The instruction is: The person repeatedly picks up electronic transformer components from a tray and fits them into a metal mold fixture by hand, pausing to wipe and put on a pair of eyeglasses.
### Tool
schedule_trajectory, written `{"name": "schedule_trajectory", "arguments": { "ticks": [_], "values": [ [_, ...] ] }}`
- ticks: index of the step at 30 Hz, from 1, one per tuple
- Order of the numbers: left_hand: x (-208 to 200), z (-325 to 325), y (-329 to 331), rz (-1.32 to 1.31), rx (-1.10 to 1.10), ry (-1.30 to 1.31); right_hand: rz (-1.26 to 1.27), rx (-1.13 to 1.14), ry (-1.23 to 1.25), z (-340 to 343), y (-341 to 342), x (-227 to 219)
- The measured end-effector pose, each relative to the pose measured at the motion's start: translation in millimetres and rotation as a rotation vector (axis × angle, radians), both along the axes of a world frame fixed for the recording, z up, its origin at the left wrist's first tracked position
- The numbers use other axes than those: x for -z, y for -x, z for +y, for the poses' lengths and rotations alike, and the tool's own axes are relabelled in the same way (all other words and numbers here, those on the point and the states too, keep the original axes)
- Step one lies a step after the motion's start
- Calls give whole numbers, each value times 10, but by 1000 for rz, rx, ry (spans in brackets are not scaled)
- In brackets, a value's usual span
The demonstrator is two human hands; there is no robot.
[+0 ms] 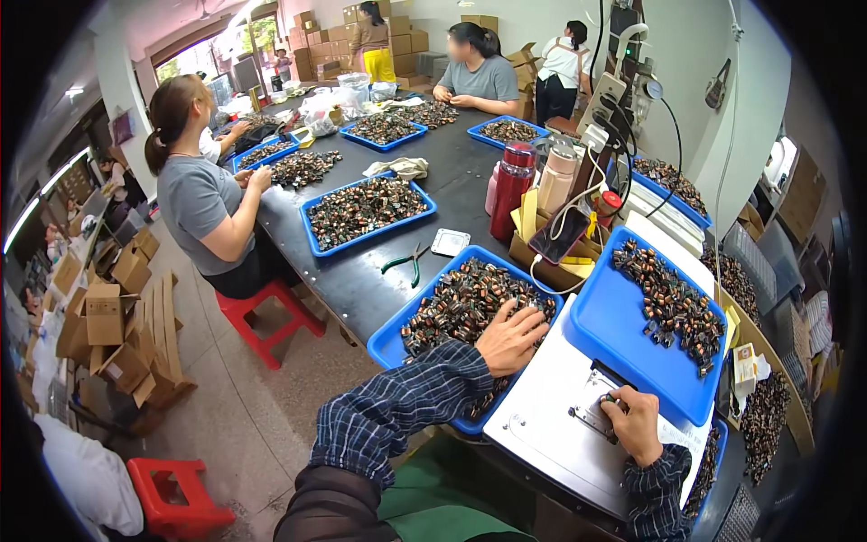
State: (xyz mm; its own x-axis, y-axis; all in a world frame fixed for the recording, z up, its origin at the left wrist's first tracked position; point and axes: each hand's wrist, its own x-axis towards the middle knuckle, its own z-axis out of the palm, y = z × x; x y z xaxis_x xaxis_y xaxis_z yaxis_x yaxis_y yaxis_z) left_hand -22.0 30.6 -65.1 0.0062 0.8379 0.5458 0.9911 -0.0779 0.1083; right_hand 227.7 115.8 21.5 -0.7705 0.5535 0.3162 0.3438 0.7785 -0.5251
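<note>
My left hand lies over a heap of small dark parts with copper-coloured bands, its fingers stretched out and apart. These parts fill a blue tray at the table's near edge. On the white box-like machine to its right, my right hand is closed in a pinch at a metal fixture. A small dark part shows at its fingertips, mostly covered by them. Another blue tray, partly filled with the same parts, rests tilted at the machine's far right.
Green-handled pliers and a small white square plate lie beyond the near tray. A red flask and a phone with cables stand close by. Co-workers sit around the dark table; a red stool stands at left.
</note>
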Motion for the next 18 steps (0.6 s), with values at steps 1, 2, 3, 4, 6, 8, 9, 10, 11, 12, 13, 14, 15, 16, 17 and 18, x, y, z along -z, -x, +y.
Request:
{"name": "schedule_trajectory", "arguments": {
  "ticks": [1, 2, 3, 4, 6, 8, 9, 10, 11, 12, 13, 14, 15, 16, 17, 18],
  "values": [
    [-9, 38, -42, -29, 70, -40, 9, -6, -9, -3, 6, -4],
    [29, 70, -62, -30, 103, -24, -44, 0, 69, -36, 6, -60],
    [99, 104, 3, -27, 100, -32, -42, -2, 61, -31, 19, -70],
    [171, 116, 57, 27, 88, 43, -40, -11, 50, -37, 18, -58],
    [242, 124, 95, 85, 94, 122, -41, -14, 40, -43, 15, -4],
    [237, 105, 93, 113, 73, 104, 21, -19, -73, -57, 6, 71],
    [210, 85, 108, 133, 53, 119, 21, -18, -75, -67, 2, 64],
    [218, 75, 131, 175, 27, 73, 15, -10, -64, -81, 4, 53],
    [209, 51, 165, 188, 46, 27, 10, 0, -52, -97, 4, 44],
    [201, 52, 173, 198, 35, 27, 10, 8, -51, -92, -9, 43],
    [193, 64, 172, 208, 29, 28, 15, 11, -56, -82, -25, 44],
    [190, 77, 112, 230, 49, -24, 15, 30, -54, -88, -91, 59],
    [171, 125, 78, 228, 43, -13, 29, 39, -32, -63, -130, 63],
    [140, 126, 143, 211, 51, 23, 20, 20, -24, 9, -90, 93],
    [24, 153, 119, 33, 67, 191, 29, 5, -63, 89, -116, 156],
    [10, 155, 191, -20, 29, 166, 20, -35, -20, 96, -76, 92]
  ]
}}
